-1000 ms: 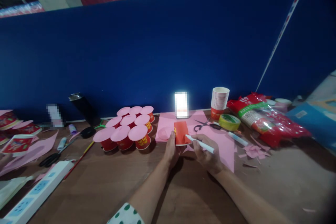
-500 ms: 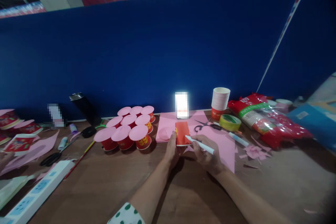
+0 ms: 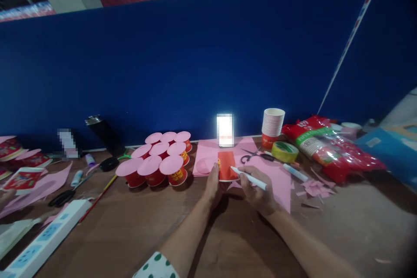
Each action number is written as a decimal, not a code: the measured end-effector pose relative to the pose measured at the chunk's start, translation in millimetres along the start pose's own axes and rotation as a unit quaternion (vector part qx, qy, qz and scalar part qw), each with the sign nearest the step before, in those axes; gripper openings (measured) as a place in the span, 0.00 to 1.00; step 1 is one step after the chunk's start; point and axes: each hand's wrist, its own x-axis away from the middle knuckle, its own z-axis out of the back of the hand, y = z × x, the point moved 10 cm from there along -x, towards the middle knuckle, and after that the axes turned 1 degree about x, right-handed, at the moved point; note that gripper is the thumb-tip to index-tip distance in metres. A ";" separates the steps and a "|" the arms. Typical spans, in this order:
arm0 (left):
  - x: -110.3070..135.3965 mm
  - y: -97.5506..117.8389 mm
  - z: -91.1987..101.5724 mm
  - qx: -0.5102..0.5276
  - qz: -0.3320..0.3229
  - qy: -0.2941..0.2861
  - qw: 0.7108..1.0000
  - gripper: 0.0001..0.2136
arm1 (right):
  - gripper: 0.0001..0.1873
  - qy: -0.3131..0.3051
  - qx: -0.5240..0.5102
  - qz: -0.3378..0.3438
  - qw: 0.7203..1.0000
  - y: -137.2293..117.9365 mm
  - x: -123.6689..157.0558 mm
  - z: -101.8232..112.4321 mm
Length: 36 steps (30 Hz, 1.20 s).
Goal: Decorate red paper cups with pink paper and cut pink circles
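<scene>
My left hand [image 3: 213, 184] grips a red paper cup [image 3: 227, 166] from its left side, its pale rim facing down toward me. A white marker pen [image 3: 252, 178] is pinched in my right hand [image 3: 259, 191], its tip at the lower right of the cup's red side; whether it touches I cannot tell. Beneath and behind the cup lie pink paper sheets [image 3: 280, 186], with a cut pink circle [image 3: 205, 165] to the left. Black-handled scissors [image 3: 249, 156] rest on the paper. A lit, blurred phone [image 3: 225, 130] stands upright behind the cup.
Several red cups topped with pink discs [image 3: 159, 165] stand left. At right are stacked paper cups [image 3: 273, 126], yellow tape [image 3: 284, 152], a glue stick [image 3: 295, 172], paper scraps [image 3: 316, 188] and a red cup package [image 3: 312, 139]. A power strip [image 3: 48, 236] and another person's hand [image 3: 7, 199] are far left.
The pen tip has shifted slightly left and up against the cup's side. My left hand keeps its hold, and the objects on the table stay in place.
</scene>
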 end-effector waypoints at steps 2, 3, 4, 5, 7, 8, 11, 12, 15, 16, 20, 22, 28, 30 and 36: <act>0.2 0.2 -0.2 -0.001 0.001 -0.001 1.000 0.21 | 0.06 0.003 0.002 0.002 1.000 0.1 0.0 0.4; 0.2 0.2 -0.1 -0.001 0.001 0.000 1.000 0.21 | 0.06 0.003 0.002 0.000 1.000 0.7 0.1 0.1; 0.3 0.5 0.2 -0.001 0.002 0.003 1.000 0.21 | 0.06 0.002 0.004 -0.003 1.000 1.5 0.3 -0.2; 0.3 0.9 0.3 -0.001 0.001 0.005 1.000 0.20 | 0.06 0.002 0.005 -0.006 1.000 2.3 0.4 -0.4; 0.3 1.2 0.7 -0.004 0.001 0.009 1.000 0.20 | 0.06 0.005 0.010 -0.007 1.000 2.3 0.4 0.2; 0.3 1.4 0.9 -0.005 0.002 0.011 1.000 0.20 | 0.06 0.007 0.012 -0.005 1.000 1.8 0.2 0.7; 0.3 1.7 0.7 -0.006 0.001 0.012 1.000 0.21 | 0.06 0.006 0.005 -0.005 1.000 0.9 -0.7 0.7; 0.4 1.9 0.4 -0.006 0.001 0.011 1.000 0.21 | 0.06 0.004 0.003 -0.004 1.000 0.6 -0.9 0.3; 1.0 2.4 0.1 -0.012 -0.003 0.012 1.000 0.22 | 0.06 0.004 0.011 0.009 1.000 -2.5 -1.2 0.3; 1.3 2.6 0.2 -0.015 -0.004 0.014 1.000 0.22 | 0.06 0.006 0.016 0.017 1.000 -4.2 -1.2 0.4; 2.9 3.6 -4.5 -0.030 -0.007 -0.004 1.000 0.25 | 0.06 0.005 0.026 0.027 0.999 -6.9 -0.9 -0.3; 3.6 3.7 -6.3 -0.034 -0.007 -0.011 0.999 0.25 | 0.06 0.001 0.026 0.018 0.999 -5.4 -0.8 -1.1; 5.3 6.1 -7.9 -0.034 -0.012 -0.009 0.999 0.24 | 0.06 -0.009 0.003 0.016 1.000 -4.3 0.4 -1.8; 6.2 6.9 -7.0 -0.034 -0.011 0.001 0.999 0.23 | 0.06 -0.007 0.005 0.021 1.000 -5.9 0.5 -0.7; 8.0 10.6 -6.7 -0.052 -0.024 0.009 0.998 0.23 | 0.10 -0.012 0.020 0.035 0.999 -12.1 -1.6 -0.8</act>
